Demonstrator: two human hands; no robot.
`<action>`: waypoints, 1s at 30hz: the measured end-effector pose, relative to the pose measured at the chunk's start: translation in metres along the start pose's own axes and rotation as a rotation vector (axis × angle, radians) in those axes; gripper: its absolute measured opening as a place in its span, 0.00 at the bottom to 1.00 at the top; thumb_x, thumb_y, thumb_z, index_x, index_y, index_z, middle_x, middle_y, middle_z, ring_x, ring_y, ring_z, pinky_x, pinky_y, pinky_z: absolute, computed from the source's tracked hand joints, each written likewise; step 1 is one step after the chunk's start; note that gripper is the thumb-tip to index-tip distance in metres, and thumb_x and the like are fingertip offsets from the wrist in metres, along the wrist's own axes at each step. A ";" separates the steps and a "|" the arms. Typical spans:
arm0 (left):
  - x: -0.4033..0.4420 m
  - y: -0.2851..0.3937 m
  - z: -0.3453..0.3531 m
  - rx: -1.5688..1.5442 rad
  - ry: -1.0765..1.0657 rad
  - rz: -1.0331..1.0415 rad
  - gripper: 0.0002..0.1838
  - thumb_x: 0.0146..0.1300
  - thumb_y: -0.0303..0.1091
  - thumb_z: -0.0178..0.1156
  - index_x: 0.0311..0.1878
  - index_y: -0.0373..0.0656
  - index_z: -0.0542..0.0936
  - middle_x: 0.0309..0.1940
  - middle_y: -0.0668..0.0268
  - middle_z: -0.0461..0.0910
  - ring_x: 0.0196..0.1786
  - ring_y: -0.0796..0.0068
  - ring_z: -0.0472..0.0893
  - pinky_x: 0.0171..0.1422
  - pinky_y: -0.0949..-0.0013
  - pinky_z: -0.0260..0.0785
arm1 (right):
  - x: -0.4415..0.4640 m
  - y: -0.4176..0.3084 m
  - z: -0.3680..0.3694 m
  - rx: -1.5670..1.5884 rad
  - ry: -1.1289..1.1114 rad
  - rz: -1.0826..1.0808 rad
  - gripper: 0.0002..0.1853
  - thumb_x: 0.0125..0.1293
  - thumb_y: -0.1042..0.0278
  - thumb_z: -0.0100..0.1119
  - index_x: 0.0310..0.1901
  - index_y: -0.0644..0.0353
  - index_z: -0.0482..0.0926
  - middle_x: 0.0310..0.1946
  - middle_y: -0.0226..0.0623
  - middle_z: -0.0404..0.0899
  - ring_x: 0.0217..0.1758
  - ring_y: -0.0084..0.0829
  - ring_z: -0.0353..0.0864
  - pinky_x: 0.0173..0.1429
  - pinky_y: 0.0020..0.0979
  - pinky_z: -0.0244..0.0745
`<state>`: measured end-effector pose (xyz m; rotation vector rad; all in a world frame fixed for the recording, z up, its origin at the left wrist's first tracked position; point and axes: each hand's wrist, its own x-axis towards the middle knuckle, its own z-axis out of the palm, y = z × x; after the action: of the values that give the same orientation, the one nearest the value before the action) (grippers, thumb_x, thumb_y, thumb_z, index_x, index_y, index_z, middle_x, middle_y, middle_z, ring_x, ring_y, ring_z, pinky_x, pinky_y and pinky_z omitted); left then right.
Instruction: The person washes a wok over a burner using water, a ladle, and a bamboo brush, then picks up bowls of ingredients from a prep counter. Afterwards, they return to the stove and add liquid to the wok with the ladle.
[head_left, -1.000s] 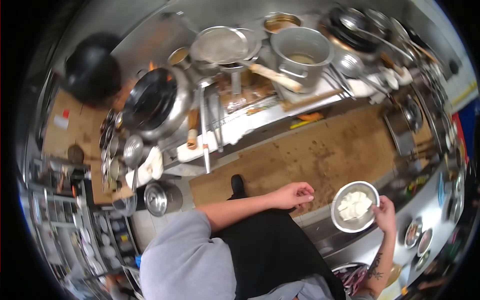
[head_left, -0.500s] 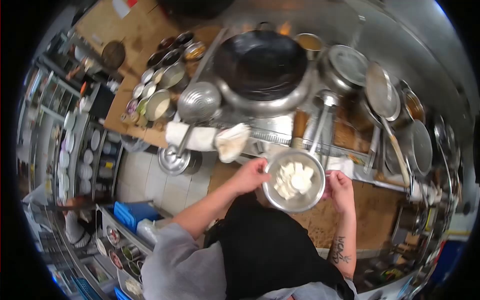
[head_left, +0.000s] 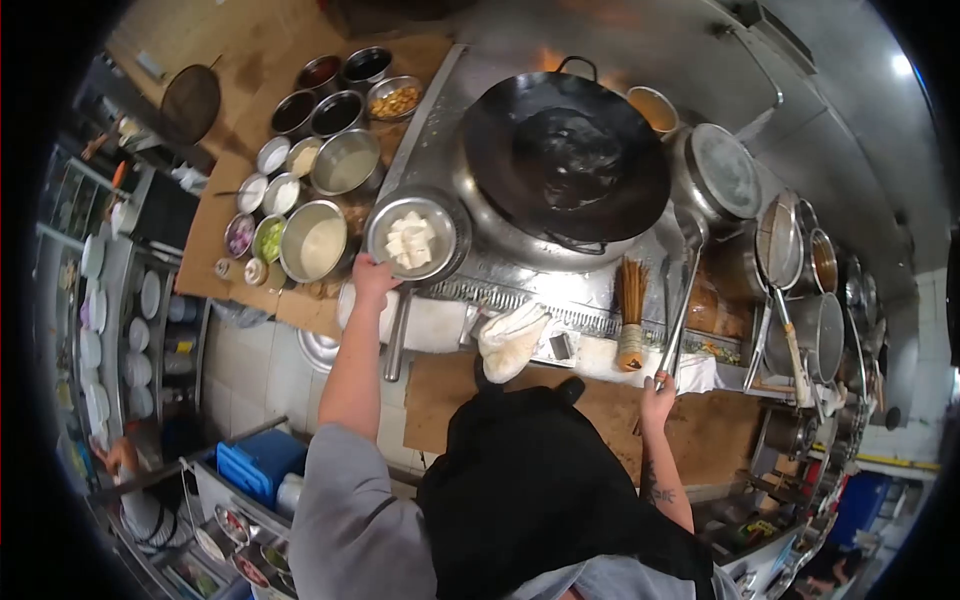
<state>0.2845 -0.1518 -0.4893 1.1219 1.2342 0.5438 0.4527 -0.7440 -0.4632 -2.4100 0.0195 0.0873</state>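
Note:
My left hand (head_left: 372,277) grips the rim of a metal bowl (head_left: 378,235) that holds white pieces (head_left: 410,240). The bowl is over a perforated ladle (head_left: 458,235) beside the stove. My right hand (head_left: 657,397) is closed round the handle end of a long metal ladle (head_left: 684,290); its head lies right of the wok. The black wok (head_left: 490,150) sits on the burner with dark, shiny liquid (head_left: 570,160) in its middle. A bamboo brush (head_left: 631,310) lies left of the ladle handle.
Pots of sauces and seasonings (head_left: 345,160) stand left of the stove. At the right are a lidded pot (head_left: 722,170), a strainer (head_left: 780,240) and a large pot (head_left: 815,340). A folded cloth (head_left: 512,343) lies on the front edge. Another person's arm (head_left: 122,457) shows lower left.
The bowl has gone from between both hands to the left, now in my left hand alone. My right hand has let go of it and taken the ladle handle. The view has shifted.

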 end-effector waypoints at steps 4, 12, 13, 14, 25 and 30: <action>0.035 -0.022 0.002 0.067 0.023 -0.112 0.16 0.55 0.21 0.66 0.45 0.37 0.73 0.41 0.53 0.79 0.41 0.58 0.84 0.33 0.56 0.83 | -0.020 -0.088 -0.061 0.590 -0.322 0.330 0.08 0.72 0.68 0.56 0.47 0.61 0.73 0.19 0.31 0.70 0.16 0.26 0.70 0.21 0.32 0.68; -0.027 0.045 -0.035 0.458 -0.049 0.013 0.17 0.61 0.29 0.66 0.50 0.32 0.76 0.40 0.52 0.84 0.34 0.66 0.86 0.35 0.68 0.78 | 0.043 -0.184 -0.089 0.436 -0.368 0.137 0.11 0.69 0.76 0.50 0.52 0.62 0.71 0.17 0.25 0.67 0.12 0.18 0.63 0.14 0.25 0.60; -0.043 0.047 -0.038 0.375 -0.057 0.033 0.16 0.63 0.29 0.65 0.52 0.33 0.76 0.40 0.54 0.84 0.33 0.68 0.86 0.35 0.69 0.78 | 0.048 -0.183 -0.083 0.429 -0.373 0.107 0.12 0.69 0.77 0.50 0.53 0.60 0.69 0.17 0.25 0.66 0.12 0.18 0.63 0.14 0.25 0.59; -0.060 0.045 -0.043 0.293 -0.061 0.052 0.16 0.65 0.29 0.63 0.53 0.34 0.75 0.40 0.55 0.84 0.32 0.69 0.86 0.34 0.70 0.78 | 0.050 -0.186 -0.078 0.473 -0.406 0.089 0.12 0.69 0.77 0.50 0.53 0.60 0.68 0.17 0.25 0.66 0.12 0.18 0.63 0.14 0.25 0.60; -0.214 -0.017 -0.016 -0.052 -0.141 0.025 0.11 0.71 0.29 0.59 0.54 0.38 0.76 0.40 0.61 0.84 0.32 0.78 0.81 0.37 0.75 0.75 | 0.022 -0.258 -0.095 0.678 -0.851 0.411 0.17 0.67 0.77 0.48 0.57 0.62 0.70 0.19 0.30 0.67 0.11 0.22 0.62 0.13 0.27 0.59; -0.247 -0.004 0.001 -0.024 -0.090 0.089 0.11 0.71 0.29 0.59 0.53 0.37 0.76 0.41 0.61 0.85 0.33 0.78 0.81 0.39 0.74 0.75 | 0.066 -0.291 -0.131 1.606 -1.346 1.038 0.22 0.70 0.72 0.43 0.63 0.70 0.67 0.27 0.29 0.69 0.16 0.18 0.69 0.17 0.27 0.73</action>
<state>0.2097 -0.3604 -0.3800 1.1725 1.1017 0.5676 0.5369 -0.6140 -0.1766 -0.2619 0.4787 1.4345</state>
